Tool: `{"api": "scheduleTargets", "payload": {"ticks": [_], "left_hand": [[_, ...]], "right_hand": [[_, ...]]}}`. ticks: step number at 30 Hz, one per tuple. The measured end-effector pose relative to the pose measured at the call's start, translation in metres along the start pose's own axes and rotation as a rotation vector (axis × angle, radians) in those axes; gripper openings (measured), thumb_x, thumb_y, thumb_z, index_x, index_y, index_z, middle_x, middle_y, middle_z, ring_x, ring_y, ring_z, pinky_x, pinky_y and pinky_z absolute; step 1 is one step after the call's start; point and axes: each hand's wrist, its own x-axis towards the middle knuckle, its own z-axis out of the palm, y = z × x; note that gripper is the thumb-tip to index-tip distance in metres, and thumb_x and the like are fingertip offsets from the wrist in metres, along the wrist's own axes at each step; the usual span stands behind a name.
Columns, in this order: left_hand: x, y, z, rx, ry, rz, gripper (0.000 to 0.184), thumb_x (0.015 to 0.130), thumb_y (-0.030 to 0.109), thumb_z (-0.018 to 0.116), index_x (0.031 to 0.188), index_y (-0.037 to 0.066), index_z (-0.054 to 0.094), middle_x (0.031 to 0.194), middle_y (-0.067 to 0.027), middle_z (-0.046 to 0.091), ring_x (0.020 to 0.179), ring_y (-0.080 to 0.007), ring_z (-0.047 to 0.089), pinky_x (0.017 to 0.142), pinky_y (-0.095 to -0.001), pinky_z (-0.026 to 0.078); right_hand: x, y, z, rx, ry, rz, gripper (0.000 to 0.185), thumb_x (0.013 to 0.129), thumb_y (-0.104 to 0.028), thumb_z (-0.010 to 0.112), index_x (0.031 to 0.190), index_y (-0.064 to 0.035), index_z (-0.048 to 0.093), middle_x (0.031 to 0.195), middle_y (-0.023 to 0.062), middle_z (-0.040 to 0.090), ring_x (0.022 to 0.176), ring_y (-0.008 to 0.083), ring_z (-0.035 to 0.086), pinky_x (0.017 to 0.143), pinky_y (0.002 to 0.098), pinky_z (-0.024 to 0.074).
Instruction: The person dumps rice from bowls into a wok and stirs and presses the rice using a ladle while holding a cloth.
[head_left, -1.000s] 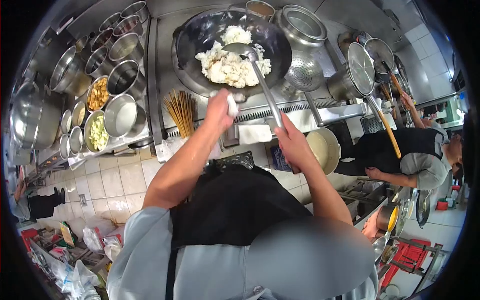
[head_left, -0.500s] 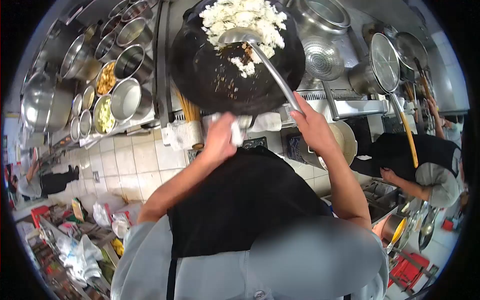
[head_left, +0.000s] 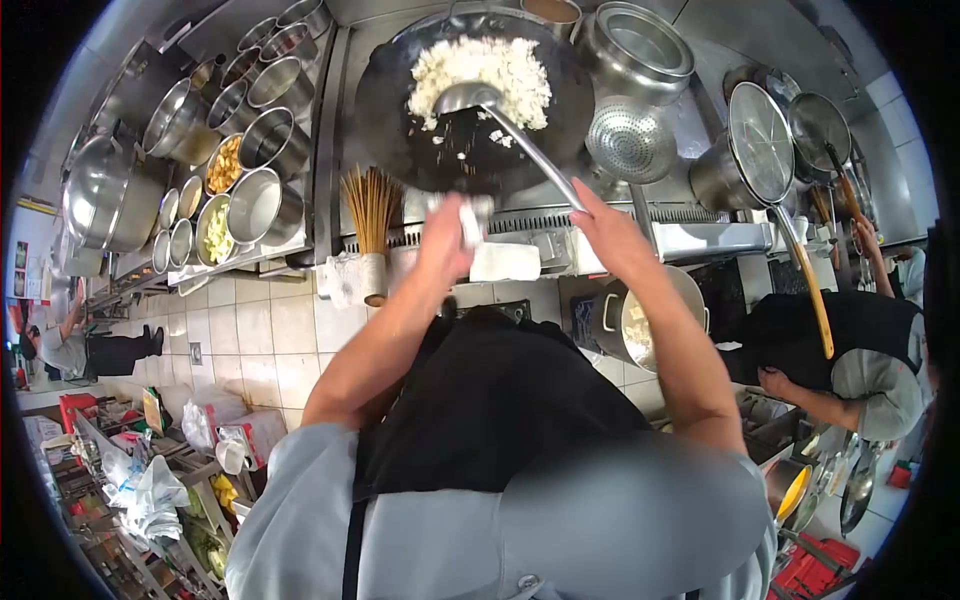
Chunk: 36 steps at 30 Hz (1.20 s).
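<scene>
Kitchen: pale tiled floor [head_left: 245,335], with a steel stove [head_left: 345,60] in front of the person and a crowded worktop [head_left: 290,240] to the left.
Wok: the dark wok [head_left: 395,140] is on the stove; white rice [head_left: 505,62] is heaped toward its far side, with scattered bits nearer the person.
Left hand: [head_left: 443,245] closed around a white cloth [head_left: 469,226] at the wok's near rim, slightly blurred.
Right hand: [head_left: 613,237] wrapped around the handle of a ladle [head_left: 535,155], whose bowl touches the rice.
Left-side containers: metal pots and bowls; one bowl [head_left: 224,165] holds golden-brown pieces, another [head_left: 215,230] pale green ones.
Floor-side pot: a big pot [head_left: 691,292] with pale contents, partly hidden by the right forearm.
Beside the wok: a bamboo brush [head_left: 369,210] upright on the left; a perforated scoop [head_left: 631,140] on the right.
Farther right: a mesh strainer [head_left: 761,140] across a pot [head_left: 716,180], near a co-worker [head_left: 820,335].
</scene>
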Motion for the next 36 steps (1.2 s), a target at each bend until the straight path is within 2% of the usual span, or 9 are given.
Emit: {"api": "scheduleTargets", "payload": {"ticks": [3,7,10,11,13,17,21,26,36], "left_hand": [[-0.037,-0.021,-0.001,0.004,-0.116,0.138,0.015,0.100,0.019,0.049,0.110,0.013,0.058,0.108,-0.0082,0.069,0.083,-0.0213,0.066,0.056,-0.0389,0.052],[0.006,0.040,0.038,-0.007,0.067,0.023,0.008,0.096,0.019,0.056,0.095,0.012,0.058,0.079,-0.0063,0.062,0.062,-0.0198,0.058,0.048,-0.0334,0.049],[0.048,0.052,0.049,-0.013,-0.010,-0.004,0.008,0.095,0.020,0.057,0.094,0.012,0.058,0.076,-0.0056,0.060,0.065,-0.0224,0.060,0.049,-0.0345,0.050],[0.059,0.050,0.046,0.012,-0.040,-0.003,0.009,0.095,0.022,0.057,0.096,0.012,0.058,0.078,-0.0053,0.061,0.067,-0.0225,0.061,0.050,-0.0352,0.049],[0.087,0.043,0.037,0.063,-0.095,-0.002,0.012,0.095,0.024,0.058,0.099,0.013,0.060,0.081,-0.0046,0.063,0.072,-0.0228,0.063,0.052,-0.0364,0.048],[0.084,0.055,0.034,0.302,0.061,-0.035,0.036,0.100,0.054,0.056,0.107,0.018,0.061,0.088,-0.0028,0.065,0.079,-0.0202,0.062,0.060,-0.0388,0.043],[0.051,0.056,0.022,0.347,0.076,-0.143,0.049,0.098,0.068,0.054,0.105,0.020,0.062,0.086,-0.0004,0.067,0.074,-0.0196,0.061,0.061,-0.0377,0.045],[-0.014,0.043,-0.003,0.250,-0.298,-0.205,0.043,0.100,0.056,0.059,0.100,0.014,0.064,0.086,-0.0036,0.070,0.075,-0.0198,0.069,0.056,-0.0371,0.053],[-0.081,0.051,-0.055,0.116,-0.121,-0.132,0.038,0.102,0.044,0.059,0.111,0.008,0.060,0.089,-0.0107,0.071,0.067,-0.0231,0.070,0.050,-0.0354,0.057]], "right_hand": [[0.003,0.000,0.002,0.072,0.065,-0.067,0.057,0.104,-0.032,0.057,0.156,-0.0171,0.043,0.084,0.0204,0.065,0.073,0.0290,0.067,0.071,0.0399,0.0548],[-0.053,-0.051,-0.043,0.217,-0.056,0.165,0.054,0.104,-0.028,0.057,0.156,-0.0191,0.044,0.094,0.0251,0.070,0.081,0.0313,0.072,0.075,0.0408,0.0530],[-0.053,-0.069,-0.045,0.098,0.048,0.137,0.054,0.105,-0.027,0.056,0.156,-0.0180,0.043,0.099,0.0273,0.070,0.087,0.0379,0.071,0.080,0.0443,0.0520],[-0.035,-0.036,-0.018,0.032,0.208,-0.073,0.053,0.105,-0.027,0.054,0.155,-0.0153,0.043,0.103,0.0298,0.070,0.096,0.0460,0.068,0.085,0.0489,0.0517],[0.017,0.008,0.018,-0.057,0.123,-0.041,0.053,0.105,-0.027,0.053,0.155,-0.0138,0.042,0.105,0.0317,0.069,0.101,0.0493,0.065,0.089,0.0526,0.0504],[0.044,-0.008,-0.008,-0.182,0.118,-0.090,0.055,0.105,-0.028,0.052,0.155,-0.0119,0.039,0.106,0.0341,0.067,0.103,0.0505,0.064,0.090,0.0568,0.0493],[0.051,-0.030,0.018,-0.119,0.193,-0.047,0.056,0.104,-0.029,0.053,0.155,-0.0105,0.040,0.104,0.0337,0.068,0.101,0.0498,0.065,0.088,0.0573,0.0504],[0.092,-0.027,0.019,-0.139,0.126,-0.120,0.055,0.105,-0.029,0.052,0.155,-0.0108,0.040,0.104,0.0316,0.069,0.099,0.0503,0.065,0.088,0.0576,0.0503],[0.087,-0.022,0.004,-0.074,0.123,-0.062,0.054,0.104,-0.031,0.053,0.155,-0.0139,0.043,0.116,0.0310,0.067,0.109,0.0496,0.063,0.095,0.0548,0.0485]]}}
